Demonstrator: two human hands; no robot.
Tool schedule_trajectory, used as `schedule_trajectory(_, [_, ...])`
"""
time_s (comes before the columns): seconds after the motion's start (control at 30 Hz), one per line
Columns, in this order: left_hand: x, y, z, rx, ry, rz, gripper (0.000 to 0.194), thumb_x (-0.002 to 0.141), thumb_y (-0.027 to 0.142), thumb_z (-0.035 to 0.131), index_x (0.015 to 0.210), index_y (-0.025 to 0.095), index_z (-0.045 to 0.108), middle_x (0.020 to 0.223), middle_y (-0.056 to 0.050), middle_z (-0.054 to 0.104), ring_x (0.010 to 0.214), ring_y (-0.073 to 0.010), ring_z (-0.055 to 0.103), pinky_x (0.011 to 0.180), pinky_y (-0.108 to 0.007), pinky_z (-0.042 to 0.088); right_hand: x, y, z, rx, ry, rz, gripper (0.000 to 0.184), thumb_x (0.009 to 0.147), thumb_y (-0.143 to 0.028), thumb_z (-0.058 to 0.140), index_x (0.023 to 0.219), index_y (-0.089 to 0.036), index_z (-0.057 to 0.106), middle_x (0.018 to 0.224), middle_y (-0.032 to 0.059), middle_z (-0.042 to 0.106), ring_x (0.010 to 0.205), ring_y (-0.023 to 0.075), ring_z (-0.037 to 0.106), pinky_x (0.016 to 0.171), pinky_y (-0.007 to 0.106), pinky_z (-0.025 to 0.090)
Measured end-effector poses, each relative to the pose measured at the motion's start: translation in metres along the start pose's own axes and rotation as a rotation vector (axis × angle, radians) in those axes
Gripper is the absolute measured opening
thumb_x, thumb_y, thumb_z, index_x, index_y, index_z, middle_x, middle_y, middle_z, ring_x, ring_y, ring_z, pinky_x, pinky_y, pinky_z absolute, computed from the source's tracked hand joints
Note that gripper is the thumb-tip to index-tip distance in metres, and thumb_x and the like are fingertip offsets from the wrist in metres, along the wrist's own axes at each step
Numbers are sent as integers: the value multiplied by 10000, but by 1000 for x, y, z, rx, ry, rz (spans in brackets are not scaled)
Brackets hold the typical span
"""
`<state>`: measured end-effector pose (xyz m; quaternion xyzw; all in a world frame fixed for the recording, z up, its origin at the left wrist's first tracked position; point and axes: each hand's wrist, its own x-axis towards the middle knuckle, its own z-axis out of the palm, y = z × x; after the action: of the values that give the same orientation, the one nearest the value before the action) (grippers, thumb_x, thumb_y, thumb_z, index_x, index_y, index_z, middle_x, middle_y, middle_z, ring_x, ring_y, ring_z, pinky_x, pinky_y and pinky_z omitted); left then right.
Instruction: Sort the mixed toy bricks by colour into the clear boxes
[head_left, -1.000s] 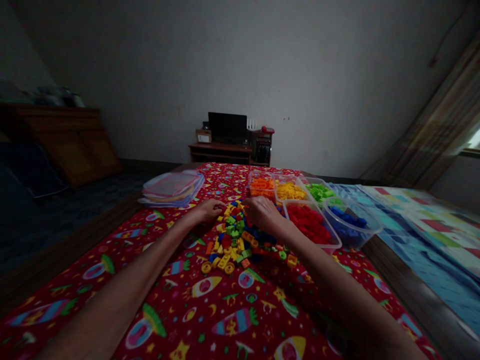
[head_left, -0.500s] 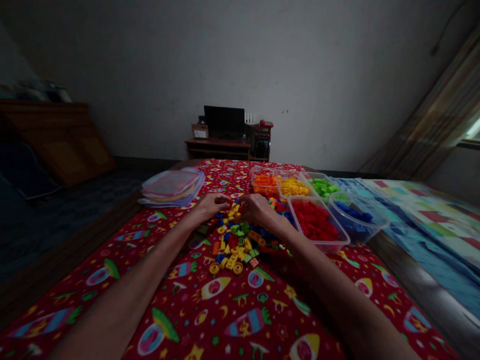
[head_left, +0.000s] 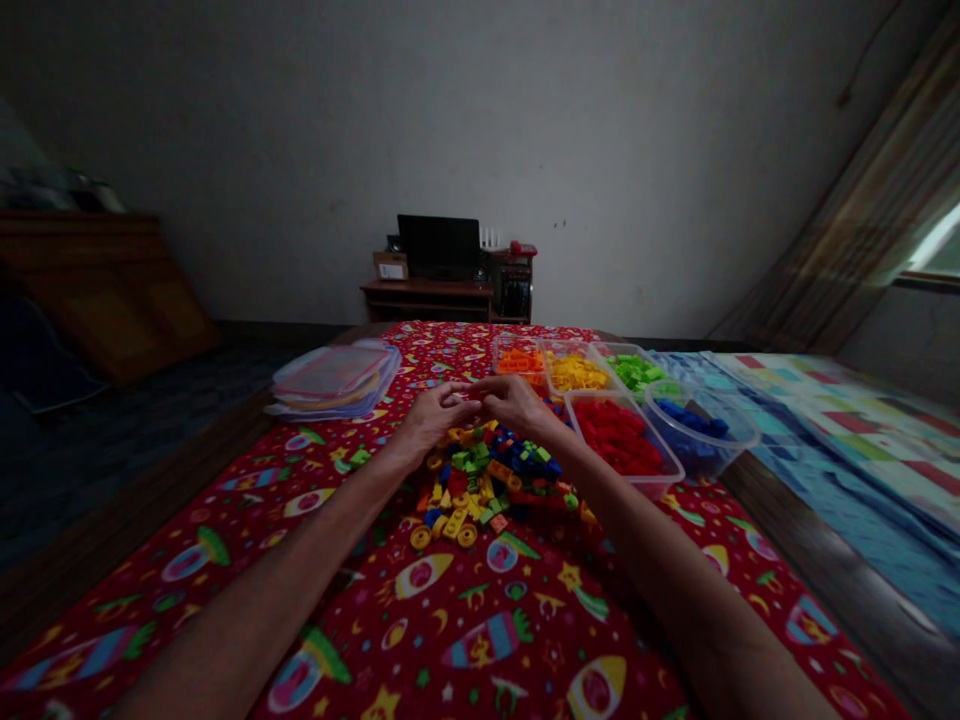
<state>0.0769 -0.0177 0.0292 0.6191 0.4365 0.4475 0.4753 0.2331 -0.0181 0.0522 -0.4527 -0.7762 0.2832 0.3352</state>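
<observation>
Here, both hands are together over the far end of a loose pile of mixed bricks [head_left: 480, 480], on a red patterned cloth [head_left: 480, 600]. Left hand [head_left: 435, 415]: fingers bent, thumb reaching toward the other hand. Right hand [head_left: 517, 402]: knuckles up, fingers curled in, tips close to the left's — too dark and small to tell whether they touch, or whether either hand grips a piece. Grip looks narrow on both sides.

Pile mostly yellow and green in the middle, blue toward the right; two round yellow pieces [head_left: 466, 536] at the near edge. Right of the pile, a clear box [head_left: 664, 482] of red bricks [head_left: 619, 438]; beside it, a round tub [head_left: 727, 455] with blue bricks [head_left: 690, 418]. Behind these, orange bricks [head_left: 520, 360], yellow bricks [head_left: 576, 372] and green bricks [head_left: 634, 374] sit in clear containers. Stacked lids [head_left: 337, 380] lie left, apart from the pile.
</observation>
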Motion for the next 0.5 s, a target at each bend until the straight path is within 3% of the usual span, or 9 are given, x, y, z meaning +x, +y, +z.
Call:
schedule_trajectory(0.13, [1, -4, -1, 41, 22, 2, 547, 609, 523, 726, 1002, 163, 604, 697, 7, 656, 668, -168, 630, 630, -282, 507, 0, 3, -13, 154, -99, -34, 338, 764, -121, 543, 1073, -134, 682, 754, 7, 675, 684, 112, 613, 630, 206, 468])
schedule_trajectory(0.3, [1, -3, 1, 149, -2, 43, 466, 698, 536, 646, 974, 160, 640, 747, -22, 682, 679, -179, 637, 605, -270, 501, -1, 5, -24, 226, -123, 2, 278, 729, -153, 629, 996, -106, 692, 695, 18, 659, 596, 92, 586, 566, 196, 457])
schedule_trajectory(0.4, [2, -4, 3, 334, -6, 143, 390, 759, 502, 574, 922, 159, 663, 793, -40, 701, 725, -198, 649, 637, -287, 510, -6, 0, -44, 175, -58, 32, 245, 700, -129, 638, 938, -108, 694, 662, 8, 654, 552, 86, 578, 527, 186, 452])
schedule_trajectory(0.5, [1, -9, 5, 584, -13, 293, 295, 776, 403, 561, 902, 164, 681, 903, -61, 714, 846, -214, 651, 766, -317, 509, -18, -1, -83, 86, 71, 48, 215, 678, -128, 658, 889, -110, 695, 652, 15, 659, 535, 91, 584, 506, 184, 458])
